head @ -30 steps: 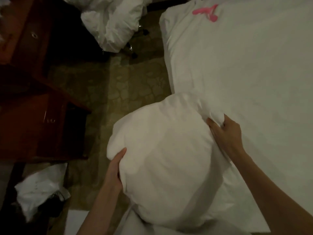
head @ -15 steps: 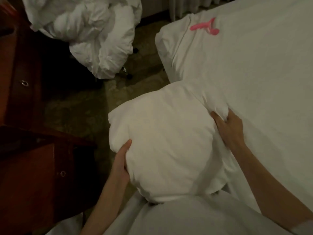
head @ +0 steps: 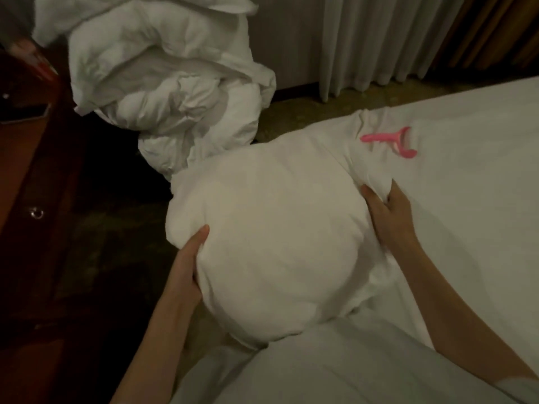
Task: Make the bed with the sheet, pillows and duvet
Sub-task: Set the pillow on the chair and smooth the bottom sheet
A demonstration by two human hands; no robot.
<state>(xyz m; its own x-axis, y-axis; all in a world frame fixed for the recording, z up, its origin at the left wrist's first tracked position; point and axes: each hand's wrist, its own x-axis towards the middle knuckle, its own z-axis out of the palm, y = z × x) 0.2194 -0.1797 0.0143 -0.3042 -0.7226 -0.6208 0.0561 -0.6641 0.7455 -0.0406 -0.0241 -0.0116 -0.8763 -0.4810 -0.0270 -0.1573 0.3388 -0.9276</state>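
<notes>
Both hands hold 1 white pillow (head: 277, 237) over the bed (head: 466, 214) edge: left hand (head: 189, 258) grips its left side, right hand (head: 388, 214) pinches its corner near the pink tool (head: 390, 141).

You stand in what looks like a dim hotel bedroom: beside the bed (head: 466, 199), floor-length curtains (head: 364, 39), dark wooden drawers (head: 32, 199).
</notes>
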